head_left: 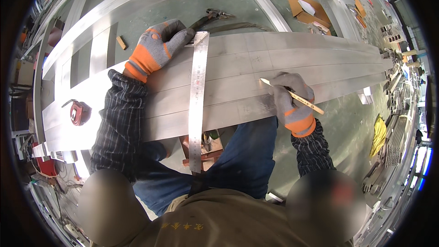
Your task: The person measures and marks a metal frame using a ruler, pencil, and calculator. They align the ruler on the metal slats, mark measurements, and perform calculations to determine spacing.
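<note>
Metal strips [233,71] seem mid-marking: left hand [160,46] pinches steel square [196,96], curled right hand [292,94] grips pencil [308,104]; next line needs steadiness

Single wide fisheye view from head height, steeply downward, near, over both hands [159,48] [295,100].

Cardboard box [312,19] — open, white sheet [307,7] inside — stood at upper right. Crumpled yellow bundle [379,136] lay on the floor [338,121].
</note>
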`<state>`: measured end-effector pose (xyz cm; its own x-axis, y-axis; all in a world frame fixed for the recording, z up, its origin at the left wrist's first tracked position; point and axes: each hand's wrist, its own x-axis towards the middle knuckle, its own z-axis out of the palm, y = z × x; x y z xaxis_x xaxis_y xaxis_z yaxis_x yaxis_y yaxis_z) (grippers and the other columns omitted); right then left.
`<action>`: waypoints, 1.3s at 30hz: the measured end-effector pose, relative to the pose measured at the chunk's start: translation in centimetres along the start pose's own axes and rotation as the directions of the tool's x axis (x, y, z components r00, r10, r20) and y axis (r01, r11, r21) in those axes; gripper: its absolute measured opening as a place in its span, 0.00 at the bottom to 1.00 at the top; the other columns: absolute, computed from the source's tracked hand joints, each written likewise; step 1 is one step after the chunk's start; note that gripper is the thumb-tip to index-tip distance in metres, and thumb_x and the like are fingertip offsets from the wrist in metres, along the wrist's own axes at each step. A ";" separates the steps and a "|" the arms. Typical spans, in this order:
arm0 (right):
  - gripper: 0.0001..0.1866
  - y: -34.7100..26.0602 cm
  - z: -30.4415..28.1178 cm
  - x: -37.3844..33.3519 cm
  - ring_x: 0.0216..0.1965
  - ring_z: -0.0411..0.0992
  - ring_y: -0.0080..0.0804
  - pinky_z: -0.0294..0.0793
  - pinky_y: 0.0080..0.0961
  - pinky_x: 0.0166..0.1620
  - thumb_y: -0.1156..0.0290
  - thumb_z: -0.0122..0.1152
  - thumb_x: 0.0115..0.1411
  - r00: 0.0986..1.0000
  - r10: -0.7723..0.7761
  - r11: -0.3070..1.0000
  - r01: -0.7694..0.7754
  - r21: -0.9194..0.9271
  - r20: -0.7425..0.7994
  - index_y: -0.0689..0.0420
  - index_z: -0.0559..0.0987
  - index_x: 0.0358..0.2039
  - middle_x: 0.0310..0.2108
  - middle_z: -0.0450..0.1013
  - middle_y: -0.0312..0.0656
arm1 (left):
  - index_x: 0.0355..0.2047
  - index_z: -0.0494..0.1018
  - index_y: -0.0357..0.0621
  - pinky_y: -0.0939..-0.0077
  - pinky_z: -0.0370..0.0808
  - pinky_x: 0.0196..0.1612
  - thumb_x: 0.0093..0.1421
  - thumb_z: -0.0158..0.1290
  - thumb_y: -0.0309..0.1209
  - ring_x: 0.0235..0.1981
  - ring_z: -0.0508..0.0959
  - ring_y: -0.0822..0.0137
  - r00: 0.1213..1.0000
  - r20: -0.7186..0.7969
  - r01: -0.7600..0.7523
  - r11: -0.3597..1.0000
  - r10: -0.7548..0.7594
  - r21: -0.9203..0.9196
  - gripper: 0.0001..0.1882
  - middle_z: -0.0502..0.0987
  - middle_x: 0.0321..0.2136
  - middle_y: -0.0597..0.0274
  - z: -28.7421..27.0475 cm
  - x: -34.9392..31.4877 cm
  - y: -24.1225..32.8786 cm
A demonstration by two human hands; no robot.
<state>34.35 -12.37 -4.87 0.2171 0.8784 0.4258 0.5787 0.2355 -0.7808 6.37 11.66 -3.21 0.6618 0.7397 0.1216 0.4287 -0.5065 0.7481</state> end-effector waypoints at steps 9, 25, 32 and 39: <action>0.08 0.0 -0.5 0.0 0.27 0.72 0.23 0.72 0.22 0.30 0.86 0.55 0.62 0.997 -0.064 0.998 0.065 -0.028 0.033 0.61 0.78 0.38 0.29 0.76 0.40 | 0.43 0.81 0.36 0.71 0.76 0.46 0.74 0.51 0.36 0.38 0.78 0.68 1.000 0.009 -0.004 0.999 0.005 -0.043 0.15 0.81 0.34 0.58 0.1 -0.1 -0.1; 0.07 -0.1 -0.5 0.1 0.29 0.69 0.21 0.70 0.21 0.33 0.86 0.57 0.62 1.000 -0.023 1.000 0.024 0.012 -0.019 0.62 0.79 0.37 0.30 0.75 0.40 | 0.42 0.80 0.36 0.71 0.76 0.46 0.74 0.51 0.35 0.37 0.78 0.67 1.000 0.003 -0.028 1.000 0.028 -0.011 0.15 0.81 0.35 0.58 -0.1 -0.1 -0.2; 0.07 -0.2 -1.1 0.0 0.33 0.72 0.23 0.73 0.22 0.37 0.87 0.57 0.61 0.999 0.036 0.997 -0.035 -0.074 0.007 0.61 0.78 0.37 0.35 0.77 0.41 | 0.43 0.81 0.36 0.72 0.76 0.47 0.74 0.51 0.36 0.38 0.78 0.68 0.999 0.041 0.005 0.999 -0.003 -0.042 0.15 0.81 0.35 0.59 -0.2 0.1 -0.9; 0.07 0.6 -0.8 -0.3 0.34 0.74 0.26 0.77 0.23 0.41 0.88 0.56 0.60 1.000 0.010 0.998 -0.011 -0.069 -0.016 0.62 0.78 0.35 0.38 0.78 0.45 | 0.43 0.81 0.36 0.72 0.76 0.47 0.74 0.52 0.37 0.38 0.78 0.68 1.000 0.012 -0.023 0.998 0.024 -0.050 0.15 0.81 0.36 0.59 -0.1 -0.1 -0.4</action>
<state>35.25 -12.83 -5.15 0.2351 0.8741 0.4250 0.6290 0.1966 -0.7522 6.04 11.84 -3.48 0.6793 0.7219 0.1318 0.3815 -0.5008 0.7770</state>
